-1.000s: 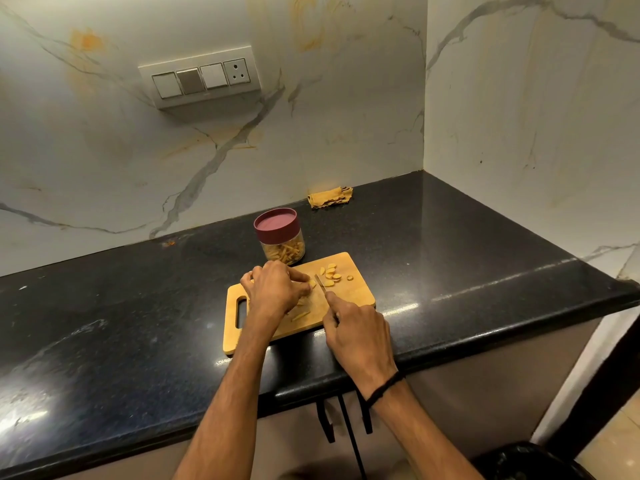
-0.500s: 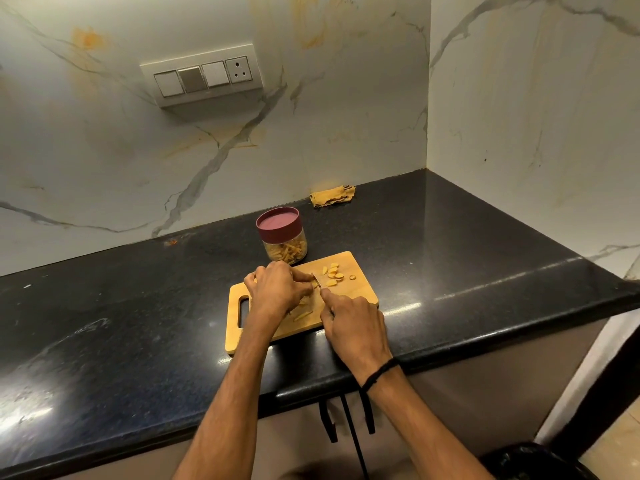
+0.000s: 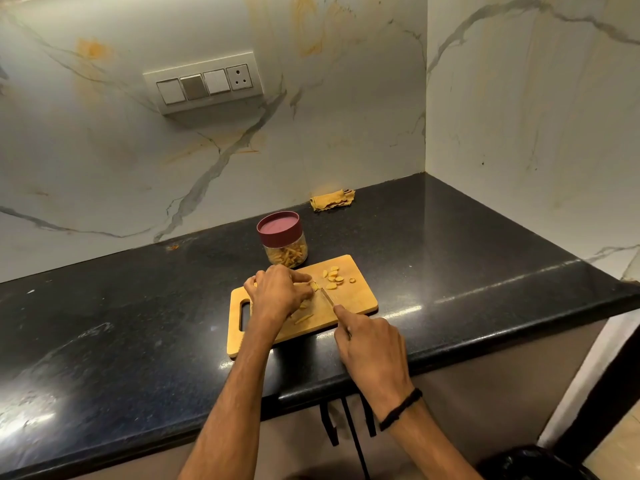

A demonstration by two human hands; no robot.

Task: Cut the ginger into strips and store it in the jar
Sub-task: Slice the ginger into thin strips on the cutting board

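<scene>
A wooden cutting board (image 3: pixel 360 296) lies on the black counter. My left hand (image 3: pixel 277 294) presses a ginger slice (image 3: pixel 314 286) down on the board with curled fingers. Gripped in my right hand (image 3: pixel 370 344), a small knife (image 3: pixel 327 296) points its blade at that slice. Several ginger slices (image 3: pixel 333 277) sit on the board's far right part. A few cut strips (image 3: pixel 304 318) rest near my left wrist. Behind the board stands a clear jar (image 3: pixel 284 244) with a maroon lid on it and ginger strips inside.
A crumpled yellow cloth (image 3: pixel 332 199) lies at the back against the marble wall. A switch panel (image 3: pixel 204 84) is mounted on the wall. The counter's front edge (image 3: pixel 450 355) runs under my right wrist. A black bin (image 3: pixel 533 462) sits on the floor at lower right.
My right hand slid forward towards the ginger half a second ago and has now drawn back towards the counter edge with the knife. My left hand has stayed on the ginger.
</scene>
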